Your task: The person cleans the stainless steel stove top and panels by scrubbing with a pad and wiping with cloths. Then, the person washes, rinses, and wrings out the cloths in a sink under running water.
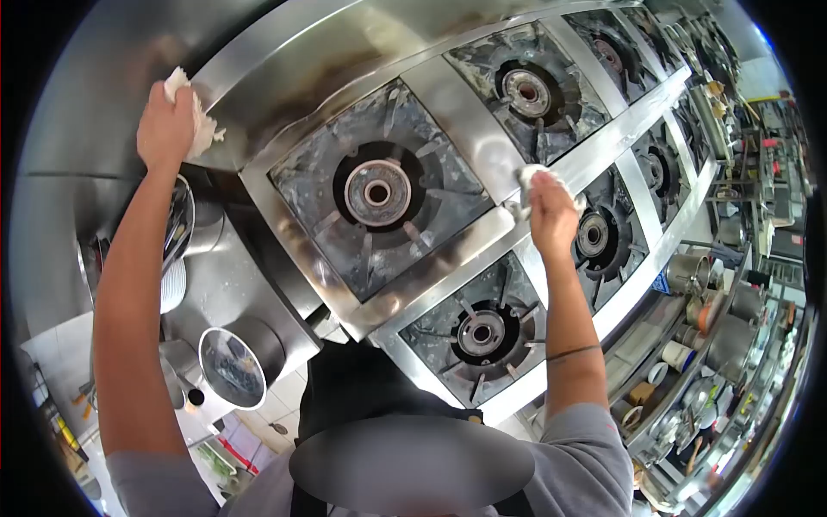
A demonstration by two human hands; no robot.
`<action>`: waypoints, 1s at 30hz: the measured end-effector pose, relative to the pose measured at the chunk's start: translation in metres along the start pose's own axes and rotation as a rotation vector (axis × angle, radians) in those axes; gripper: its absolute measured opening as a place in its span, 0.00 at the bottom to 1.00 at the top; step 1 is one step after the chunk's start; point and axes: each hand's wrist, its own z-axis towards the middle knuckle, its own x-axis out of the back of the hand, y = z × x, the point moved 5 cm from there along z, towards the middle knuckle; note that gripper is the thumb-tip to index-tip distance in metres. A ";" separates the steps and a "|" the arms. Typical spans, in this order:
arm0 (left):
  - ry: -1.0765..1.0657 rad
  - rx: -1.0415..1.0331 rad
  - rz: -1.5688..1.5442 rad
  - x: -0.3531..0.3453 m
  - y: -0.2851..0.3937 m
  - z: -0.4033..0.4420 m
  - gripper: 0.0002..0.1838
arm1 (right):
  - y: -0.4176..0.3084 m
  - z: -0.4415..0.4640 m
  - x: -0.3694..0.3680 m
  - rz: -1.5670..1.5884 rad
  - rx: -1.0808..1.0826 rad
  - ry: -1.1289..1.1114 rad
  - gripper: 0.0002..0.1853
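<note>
At the upper left, my left hand [165,127] is closed round a crumpled white cloth [203,129], close to the steel wall and the raised back edge of the stove. My right hand [551,209] grips a second white cloth [568,191] on the steel strip between the burners. Between my hands lies a large square burner [377,193] with a round centre and a stained grate plate. A smaller burner [481,333] is below my right hand, and another burner [594,235] sits just right of it. Parts of both cloths are hidden by my fingers.
On the left, a steel side table [202,297] holds a deep metal pot [233,369], a stack of white plates [173,286] and a container of utensils [178,220]. More burners [526,93] continue to the upper right. Shelves [680,353] with pots and containers line the right side.
</note>
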 end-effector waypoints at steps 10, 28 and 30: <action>0.000 0.030 0.017 -0.002 -0.003 0.000 0.29 | -0.081 -0.064 -0.016 0.057 0.155 -0.026 0.17; -0.018 0.035 -0.033 0.002 0.001 -0.002 0.29 | 0.078 0.019 0.008 -0.021 -0.159 0.090 0.11; -0.020 0.048 -0.007 0.001 -0.001 -0.002 0.29 | 0.087 0.045 0.018 -0.135 -0.060 0.216 0.09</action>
